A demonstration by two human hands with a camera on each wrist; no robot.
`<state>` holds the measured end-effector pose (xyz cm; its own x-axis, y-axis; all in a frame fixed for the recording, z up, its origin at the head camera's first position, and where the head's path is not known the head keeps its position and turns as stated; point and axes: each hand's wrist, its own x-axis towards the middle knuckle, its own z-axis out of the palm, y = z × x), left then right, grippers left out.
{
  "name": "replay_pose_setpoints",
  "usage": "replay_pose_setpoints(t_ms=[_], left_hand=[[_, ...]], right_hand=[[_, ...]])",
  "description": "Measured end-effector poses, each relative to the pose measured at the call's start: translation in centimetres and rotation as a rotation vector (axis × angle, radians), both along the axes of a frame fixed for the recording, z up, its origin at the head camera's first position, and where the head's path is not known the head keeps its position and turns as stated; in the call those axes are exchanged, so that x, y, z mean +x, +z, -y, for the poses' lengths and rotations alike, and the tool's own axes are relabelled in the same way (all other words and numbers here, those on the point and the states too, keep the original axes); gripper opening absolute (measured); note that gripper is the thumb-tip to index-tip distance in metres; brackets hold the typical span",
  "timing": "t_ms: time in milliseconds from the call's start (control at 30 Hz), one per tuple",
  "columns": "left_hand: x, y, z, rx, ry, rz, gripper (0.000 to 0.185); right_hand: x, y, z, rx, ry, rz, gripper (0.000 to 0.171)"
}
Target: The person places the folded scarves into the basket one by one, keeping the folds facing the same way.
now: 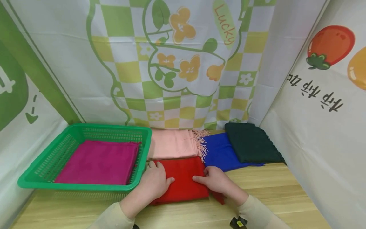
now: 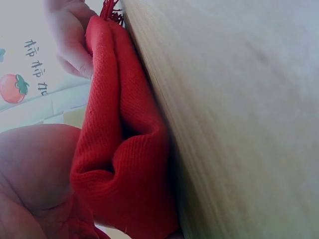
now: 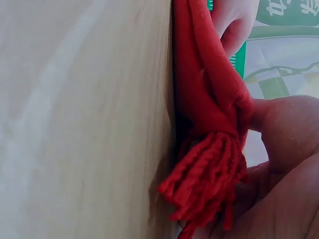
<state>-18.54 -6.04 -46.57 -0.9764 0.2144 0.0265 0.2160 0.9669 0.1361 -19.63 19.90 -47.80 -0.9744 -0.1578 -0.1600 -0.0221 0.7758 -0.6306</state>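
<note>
At the back left of the wooden table (image 1: 274, 190) a green plastic basket (image 1: 43, 168) is sitting with a folded magenta cloth (image 1: 100, 162) lying flat inside it and filling most of its floor. Just beside the basket's right wall a folded pink scarf (image 1: 171, 143) with a fringe is lying, then a blue cloth (image 1: 221, 152), and a dark green cloth (image 1: 251, 143) is overlapping the blue one's right part.

In front of the pink scarf a folded red scarf (image 1: 183, 179) is lying on the table, and both hands are resting on it. The left hand (image 1: 154, 183) is pressing down on its left edge, fingers laid nearly straight and thumb pointing inward. The right hand (image 1: 215, 180) is lying on its right edge, fingers stretched toward the left hand. From the head view neither hand is seen curling round the cloth.

The left wrist view is showing what the head view is not: the red scarf (image 2: 124, 164) is doubled into thick layers against the tabletop, with the right hand's fingers (image 2: 75, 45) pressing at its far end. The right wrist view is showing the scarf's red fringe (image 3: 209, 184) bunching just beside the right palm (image 3: 284, 164); whether that thumb is pinching the fold, I cannot tell.

Both forearms, in beige sleeves (image 1: 257, 213), are reaching forward from the near edge.
</note>
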Motion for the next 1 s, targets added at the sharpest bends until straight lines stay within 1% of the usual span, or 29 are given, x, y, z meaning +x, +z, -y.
replay_pose_setpoints(t_ms=[133, 367, 500, 633, 700, 833, 1000], left_hand=[[0.12, -0.03, 0.05, -0.001, 0.005, -0.011, 0.089], [0.36, -0.26, 0.13, 0.024, 0.019, -0.063, 0.076], [0.32, -0.19, 0.12, 0.053, 0.018, -0.042, 0.073], [0.22, -0.15, 0.08, 0.069, 0.012, -0.005, 0.073], [0.21, -0.16, 0.10, 0.062, 0.008, -0.008, 0.074], [0.40, -0.13, 0.07, 0.027, 0.005, -0.041, 0.075], [0.64, -0.11, -0.16, -0.014, 0.036, -0.063, 0.081]], right_hand=[[-0.02, 0.01, 0.12, -0.042, -0.004, 0.022, 0.047], [-0.17, -0.11, 0.03, -0.104, 0.021, 0.041, 0.046], [-0.34, -0.26, -0.23, -0.117, 0.034, 0.027, 0.046], [-0.36, -0.27, -0.39, -0.116, 0.006, 0.023, 0.044], [-0.36, -0.26, -0.42, -0.115, -0.008, 0.031, 0.043], [-0.27, -0.13, -0.26, -0.122, -0.027, 0.040, 0.041], [-0.15, 0.00, -0.15, -0.114, -0.035, 0.032, 0.039]])
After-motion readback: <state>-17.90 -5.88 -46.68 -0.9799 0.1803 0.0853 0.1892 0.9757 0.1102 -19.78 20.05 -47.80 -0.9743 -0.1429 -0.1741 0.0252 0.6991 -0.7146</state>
